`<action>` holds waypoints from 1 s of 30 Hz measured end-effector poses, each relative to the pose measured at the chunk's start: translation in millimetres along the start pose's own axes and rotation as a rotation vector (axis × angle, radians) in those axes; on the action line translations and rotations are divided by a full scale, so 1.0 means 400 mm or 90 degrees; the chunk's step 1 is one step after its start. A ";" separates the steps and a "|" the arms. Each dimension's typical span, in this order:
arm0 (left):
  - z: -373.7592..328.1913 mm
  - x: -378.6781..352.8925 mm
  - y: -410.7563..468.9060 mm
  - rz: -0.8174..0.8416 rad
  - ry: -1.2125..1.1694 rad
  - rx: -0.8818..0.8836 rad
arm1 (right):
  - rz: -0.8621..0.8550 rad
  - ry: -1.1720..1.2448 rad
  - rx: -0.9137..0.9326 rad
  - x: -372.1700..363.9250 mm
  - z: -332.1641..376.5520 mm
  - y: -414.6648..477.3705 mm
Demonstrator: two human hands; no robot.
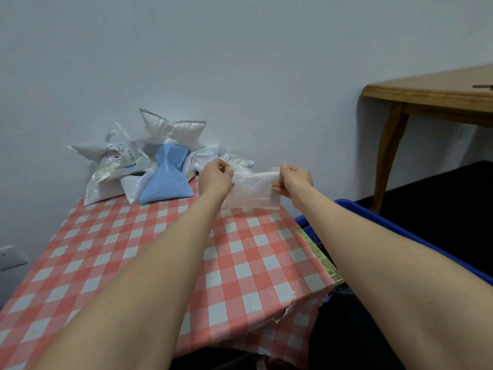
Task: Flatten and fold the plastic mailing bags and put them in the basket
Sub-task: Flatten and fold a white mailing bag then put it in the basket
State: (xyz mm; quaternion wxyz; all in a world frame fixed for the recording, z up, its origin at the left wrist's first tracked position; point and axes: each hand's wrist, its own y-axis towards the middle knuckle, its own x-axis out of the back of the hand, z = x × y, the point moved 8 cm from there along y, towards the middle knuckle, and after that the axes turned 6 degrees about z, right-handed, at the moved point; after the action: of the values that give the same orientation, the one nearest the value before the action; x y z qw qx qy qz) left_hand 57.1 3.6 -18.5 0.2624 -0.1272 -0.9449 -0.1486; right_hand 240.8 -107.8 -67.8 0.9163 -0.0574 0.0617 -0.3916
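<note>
Over the checked counter (133, 249), left hand (214, 177) and right hand (294, 182) pinch the white bag (253, 193); tugged hard, it could slip

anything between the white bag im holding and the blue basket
Nothing visible. The left hand and right hand pinch the white bag over the far right corner of the table; the blue basket sits beside it, under only the right forearm.

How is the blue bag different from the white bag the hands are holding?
The blue bag lies crumpled in the pile by the wall; the white bag is stretched out flat. Nobody holds the blue bag; the left hand and right hand pinch the white bag. Both are plastic mailing bags.
</note>
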 end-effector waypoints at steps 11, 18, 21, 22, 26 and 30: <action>0.038 -0.047 -0.009 0.067 -0.052 0.043 | 0.061 -0.033 -0.078 -0.013 -0.067 -0.003; 0.045 -0.068 -0.037 0.147 0.068 0.029 | 0.038 -0.055 -0.101 -0.008 -0.098 0.006; 0.081 -0.091 -0.040 0.200 -0.010 0.105 | 0.041 -0.062 -0.103 -0.005 -0.105 0.013; 0.089 -0.093 -0.043 0.205 -0.024 0.126 | 0.045 -0.071 -0.101 -0.006 -0.107 0.017; 0.094 -0.091 -0.035 0.164 -0.005 0.130 | 0.068 -0.096 -0.077 -0.013 -0.102 0.018; 0.092 -0.074 -0.018 0.097 0.036 0.127 | 0.110 -0.114 -0.067 -0.024 -0.100 0.009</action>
State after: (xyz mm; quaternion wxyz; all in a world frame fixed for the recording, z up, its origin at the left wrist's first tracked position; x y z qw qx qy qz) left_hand 62.4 4.9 -66.0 0.3105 -0.1678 -0.9349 -0.0370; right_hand 230.6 -100.5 -107.1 0.9441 -0.1346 0.0052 -0.3007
